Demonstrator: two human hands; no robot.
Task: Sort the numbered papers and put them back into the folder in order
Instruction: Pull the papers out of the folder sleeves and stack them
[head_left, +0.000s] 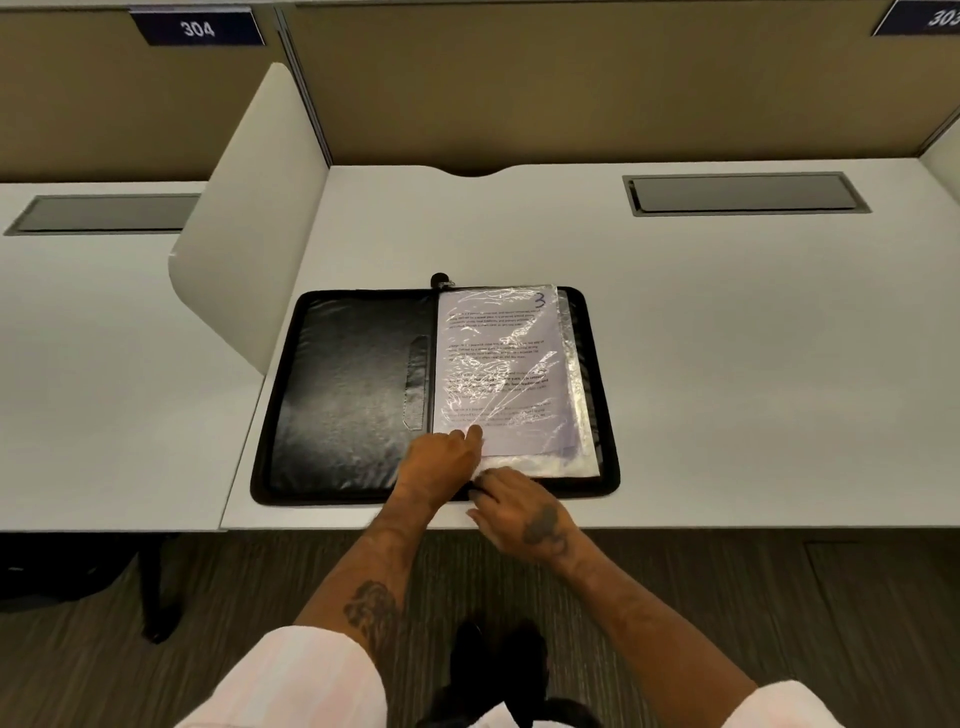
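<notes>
Now the folder (353, 384) lies open.
Left hand (441, 460) presses paper 3 (498, 364) with a finger; right hand (519, 506) touches its edge, hold unclear.

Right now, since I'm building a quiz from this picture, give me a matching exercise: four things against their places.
Things: 1 paper marked 3; 2 left hand; 3 right hand; 4 304 sign.
Places: A near edge of the folder; B partition, upper left; C right half of the folder, under a clear sleeve; D lower left corner of that paper.
Pairs: 1-C, 2-D, 3-A, 4-B.
</notes>
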